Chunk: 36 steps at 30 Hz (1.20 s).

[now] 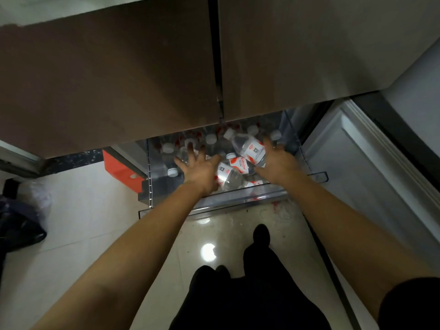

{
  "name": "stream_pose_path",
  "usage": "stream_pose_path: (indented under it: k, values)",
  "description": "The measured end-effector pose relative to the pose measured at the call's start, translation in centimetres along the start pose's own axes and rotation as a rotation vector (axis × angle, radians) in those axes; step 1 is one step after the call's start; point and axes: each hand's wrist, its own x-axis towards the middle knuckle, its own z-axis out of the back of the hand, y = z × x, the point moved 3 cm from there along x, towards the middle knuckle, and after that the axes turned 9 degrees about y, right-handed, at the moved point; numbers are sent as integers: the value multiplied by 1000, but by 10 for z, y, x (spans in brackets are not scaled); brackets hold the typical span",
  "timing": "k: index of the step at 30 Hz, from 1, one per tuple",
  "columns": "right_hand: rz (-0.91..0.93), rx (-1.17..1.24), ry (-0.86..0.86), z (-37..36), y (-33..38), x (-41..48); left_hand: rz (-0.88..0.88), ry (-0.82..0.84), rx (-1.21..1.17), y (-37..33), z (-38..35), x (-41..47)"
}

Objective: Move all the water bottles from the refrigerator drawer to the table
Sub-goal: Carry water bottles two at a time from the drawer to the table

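My right hand (277, 160) curls around a tilted water bottle (248, 146), its white cap pointing up and left, while my left hand (198, 169) is spread with straight fingers over the other bottles (228, 175) (I cannot tell whether it touches one). They all lie in the clear refrigerator drawer (238, 203), which stands pulled out over the tiled floor (83, 210) beneath the brown doors (107, 79).

Left hand (198, 169), right hand (278, 163) reach among bottles (248, 147).
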Motion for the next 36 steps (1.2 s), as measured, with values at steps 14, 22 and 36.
stream_pose_path:
  k: [14, 22, 36]
  values:
    - [217, 270, -318, 15, 27, -47, 9, -586, -999, 58, 9, -78]
    - [460, 581, -329, 4, 68, -104, -22, -739, -1310, 68, 19, -140]
    - [1075, 624, 58, -36, 197, -209, 290, -1233, -1354, 97, -10, -400]
